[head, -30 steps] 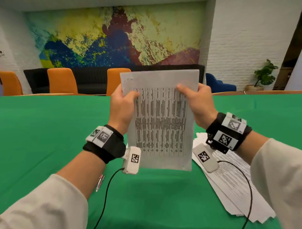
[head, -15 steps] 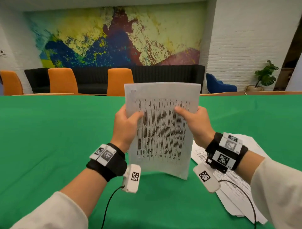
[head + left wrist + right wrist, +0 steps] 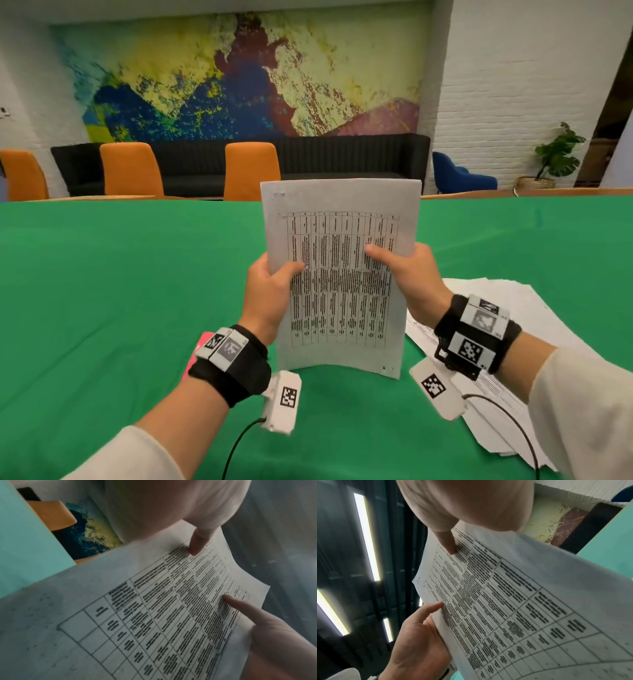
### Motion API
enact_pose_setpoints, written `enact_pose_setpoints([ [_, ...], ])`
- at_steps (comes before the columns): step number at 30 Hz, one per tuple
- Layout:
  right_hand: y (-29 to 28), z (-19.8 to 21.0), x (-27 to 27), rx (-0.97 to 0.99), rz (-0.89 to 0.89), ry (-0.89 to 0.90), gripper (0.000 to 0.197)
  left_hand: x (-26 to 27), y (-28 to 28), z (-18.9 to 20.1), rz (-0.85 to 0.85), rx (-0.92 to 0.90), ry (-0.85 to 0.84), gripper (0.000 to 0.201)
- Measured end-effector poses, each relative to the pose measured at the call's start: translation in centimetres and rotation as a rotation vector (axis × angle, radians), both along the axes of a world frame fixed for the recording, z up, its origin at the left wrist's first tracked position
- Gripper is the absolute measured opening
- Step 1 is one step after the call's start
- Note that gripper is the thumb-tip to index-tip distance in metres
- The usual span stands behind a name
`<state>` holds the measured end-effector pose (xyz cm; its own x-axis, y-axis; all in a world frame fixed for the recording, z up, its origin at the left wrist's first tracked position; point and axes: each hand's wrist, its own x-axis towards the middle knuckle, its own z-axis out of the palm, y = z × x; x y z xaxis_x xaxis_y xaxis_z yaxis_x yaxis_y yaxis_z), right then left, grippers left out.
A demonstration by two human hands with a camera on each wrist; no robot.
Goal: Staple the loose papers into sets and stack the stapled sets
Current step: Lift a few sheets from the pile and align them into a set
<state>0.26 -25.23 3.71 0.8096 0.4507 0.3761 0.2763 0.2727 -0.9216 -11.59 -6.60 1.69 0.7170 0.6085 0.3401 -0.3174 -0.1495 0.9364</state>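
Grips the sheaf of papers (image 3: 342, 291) with the left hand (image 3: 270, 294) on the left long edge and with the right hand (image 3: 409, 277) on the right long edge. Lays each thumb across the printed table on the front and curls the other fingers behind. Pinches both edges at about mid-height, so leaves the upper half standing free above the grip and the lower half hanging below it.

Holds the long axis upright, print facing the person, with a slight bow across the bottom edge. Brings that bottom edge down to the green table (image 3: 120, 291), or just above it; cannot tell whether touching. Looks like squaring the sheets on their short edge, as a judgement only.

Shows a small mark at the top left corner (image 3: 279, 195), up and away from the left thumb; may be a staple, too small to tell. Puts that corner on the left hand's side, well above both grips, so any stapling there probably calls for the right hand alone to carry the sheaf while the left lets go.

Leaves the loose pile (image 3: 524, 308) flat on the table to the right, under and beyond the right wrist, nearer that hand. Half hides a pink thing (image 3: 200, 346) just beside the left wrist; possibly the stapler, not certain.
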Motion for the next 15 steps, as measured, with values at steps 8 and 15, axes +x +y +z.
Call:
enact_pose_setpoints([
  [8, -0.4, -1.2, 0.3, -0.077, -0.006, -0.028, 0.02, 0.0, -0.4, -1.5, 0.003, -0.021, 0.084, 0.027],
  [15, -2.7, -1.3, 1.8, -0.286, 0.161, 0.159, 0.022, -0.7, 0.8, -0.5, -0.218, -0.038, 0.36, 0.018],
])
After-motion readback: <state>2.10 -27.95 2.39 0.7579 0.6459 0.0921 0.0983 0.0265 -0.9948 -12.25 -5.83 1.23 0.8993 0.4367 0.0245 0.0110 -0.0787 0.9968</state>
